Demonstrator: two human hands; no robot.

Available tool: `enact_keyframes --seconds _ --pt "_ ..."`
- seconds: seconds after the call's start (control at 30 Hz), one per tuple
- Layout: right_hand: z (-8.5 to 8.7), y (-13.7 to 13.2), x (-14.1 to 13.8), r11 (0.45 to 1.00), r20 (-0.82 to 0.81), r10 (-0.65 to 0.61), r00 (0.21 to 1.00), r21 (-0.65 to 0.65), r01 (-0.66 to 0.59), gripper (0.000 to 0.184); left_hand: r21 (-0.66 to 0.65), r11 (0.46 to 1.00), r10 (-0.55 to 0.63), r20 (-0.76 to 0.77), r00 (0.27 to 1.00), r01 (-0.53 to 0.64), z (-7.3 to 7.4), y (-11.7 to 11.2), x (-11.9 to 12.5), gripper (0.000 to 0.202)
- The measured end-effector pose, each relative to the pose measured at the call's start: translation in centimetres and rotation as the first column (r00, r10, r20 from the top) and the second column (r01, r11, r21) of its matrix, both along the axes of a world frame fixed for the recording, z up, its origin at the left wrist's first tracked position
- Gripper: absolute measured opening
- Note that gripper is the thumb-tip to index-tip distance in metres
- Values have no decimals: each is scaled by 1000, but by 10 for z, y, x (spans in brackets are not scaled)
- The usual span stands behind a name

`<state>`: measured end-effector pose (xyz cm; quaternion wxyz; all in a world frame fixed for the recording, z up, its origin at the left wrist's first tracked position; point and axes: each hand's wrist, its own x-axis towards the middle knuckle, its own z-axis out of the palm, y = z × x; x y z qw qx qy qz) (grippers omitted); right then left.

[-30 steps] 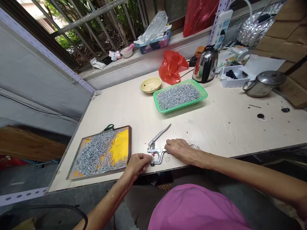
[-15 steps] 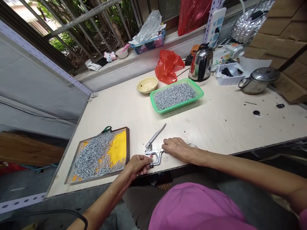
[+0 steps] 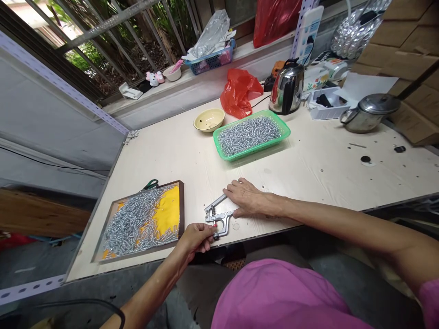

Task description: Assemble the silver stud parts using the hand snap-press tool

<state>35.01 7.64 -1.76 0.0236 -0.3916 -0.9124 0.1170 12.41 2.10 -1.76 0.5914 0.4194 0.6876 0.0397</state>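
Silver hand-press pliers (image 3: 222, 218) with a coil spring and a red part at the jaw lie near the table's front edge. My right hand (image 3: 245, 197) is wrapped over their handles, fingers on the upper lever and thumb by the lower handle. At the jaw, my left hand (image 3: 200, 236) is closed in a pinch; whatever its fingertips hold is too small to make out. Left of it stands a shallow tray (image 3: 182, 210), where small silver metal pieces (image 3: 135, 221) lie heaped over a yellow lining.
A green basket (image 3: 252, 154) full of small silver pieces stands farther back. Behind it are a cream bowl (image 3: 209, 120), a red plastic bag (image 3: 238, 93) and a steel kettle (image 3: 287, 89). Green-handled scissors (image 3: 151, 184) touch the tray's far side. A lidded pot (image 3: 368, 116) stands right.
My right hand has moved up from beside the lower handle onto the raised lever. My left hand stays at the jaw. The view has shifted slightly.
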Motion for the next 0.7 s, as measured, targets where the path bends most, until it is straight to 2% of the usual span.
enact_keyframes --seconds 0.07,0.1,0.13,0.2,0.27,0.3,0.33,0.4,0.53,0.63,0.7 --pt "4 -6 1 1000 -25 -3 1000 -3 3 45 129 983 -108 -170 980 130 5 -5 0 41" --pt "6 -9 1 1000 -40 -3 999 -8 3 40 240 945 -152 -284 947 224 7 -8 2 41" --pt "7 -11 2 1000 -56 -2 998 -12 1 38 361 872 -177 -395 901 330 9 -10 4 40" --pt "7 -14 3 1000 -85 -2 996 -17 0 42 551 650 -185 -553 813 523 11 -11 11 35" --pt "5 -16 2 999 -106 -11 994 -31 8 52 625 436 -227 -620 751 648 9 -6 22 42" --pt "3 -16 1 999 -112 -24 993 -43 20 57 628 359 -260 -643 720 690 6 -1 27 50" --pt "2 -17 1 998 -112 -39 993 -59 32 60 620 304 -297 -660 690 723 3 5 32 57" --pt "1 -19 0 994 -94 -65 993 -90 56 63 580 258 -368 -681 634 773 -3 16 39 65" --pt "6 -22 0 990 0 -120 993 -75 120 58 489 233 -432 -722 540 841 -4 26 46 59" --pt "8 -22 0 992 50 -104 993 -64 107 36 453 211 -420 -758 499 866 -1 23 49 45" --pt "4 -22 1 995 33 -62 998 -73 64 19 447 231 -413 -759 503 864 0 19 52 32"
